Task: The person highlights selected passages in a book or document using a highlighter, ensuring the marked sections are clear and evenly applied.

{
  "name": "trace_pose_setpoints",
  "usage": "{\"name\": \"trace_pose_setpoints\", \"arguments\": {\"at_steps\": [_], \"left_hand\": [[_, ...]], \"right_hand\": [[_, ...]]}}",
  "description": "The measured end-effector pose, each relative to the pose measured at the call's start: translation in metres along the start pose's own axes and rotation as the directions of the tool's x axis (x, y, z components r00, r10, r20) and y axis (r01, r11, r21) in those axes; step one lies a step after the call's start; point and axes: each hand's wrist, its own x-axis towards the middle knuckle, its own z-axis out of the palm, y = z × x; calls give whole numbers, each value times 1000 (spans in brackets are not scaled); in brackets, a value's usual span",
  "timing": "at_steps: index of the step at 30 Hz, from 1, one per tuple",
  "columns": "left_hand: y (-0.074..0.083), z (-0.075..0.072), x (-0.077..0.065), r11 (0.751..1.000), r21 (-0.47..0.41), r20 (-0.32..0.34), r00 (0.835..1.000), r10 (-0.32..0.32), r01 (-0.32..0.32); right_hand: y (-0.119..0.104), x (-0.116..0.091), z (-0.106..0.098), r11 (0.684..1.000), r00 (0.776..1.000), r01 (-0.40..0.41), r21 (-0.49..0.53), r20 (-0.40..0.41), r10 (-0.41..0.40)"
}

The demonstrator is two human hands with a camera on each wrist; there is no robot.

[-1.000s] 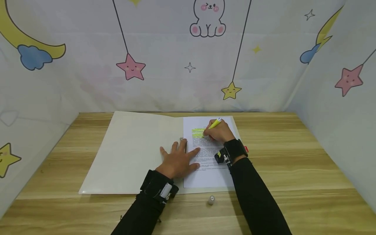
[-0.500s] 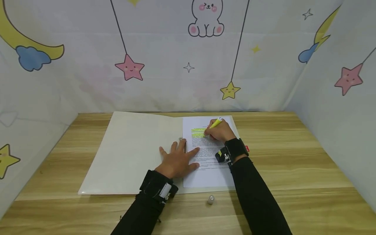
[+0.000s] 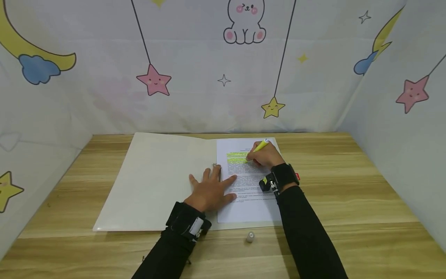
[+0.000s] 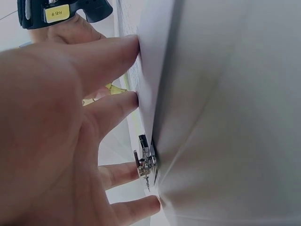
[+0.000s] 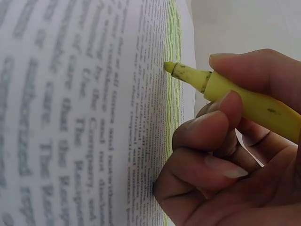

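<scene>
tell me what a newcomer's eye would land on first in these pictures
Probably the yellow highlighter in the right hand, at the end of the bright yellow lines near the top of the printed page. Next, perhaps, the left hand, spread across the page's left edge and the open white folder. On the pale backdrop behind the table, a big yellow moon at upper left also stands out.

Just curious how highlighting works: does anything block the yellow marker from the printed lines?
Nothing visible there: the marker appears to touch the page directly. Farther down, the left hand covers where some printed lines start.
</scene>
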Motion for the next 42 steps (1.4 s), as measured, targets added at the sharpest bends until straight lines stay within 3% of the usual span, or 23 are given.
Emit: {"name": "trace_pose_setpoints", "arguments": {"at_steps": [23, 42], "left_hand": [[0, 2, 1, 1000, 0, -10, 1000, 1, -1], [1, 0, -2, 1000, -18, -12, 1000, 3, -3]], "right_hand": [[2, 0, -7, 999, 999, -41, 6, -17, 41], [7, 0, -12, 1000, 1000, -13, 6, 6, 13]]}}
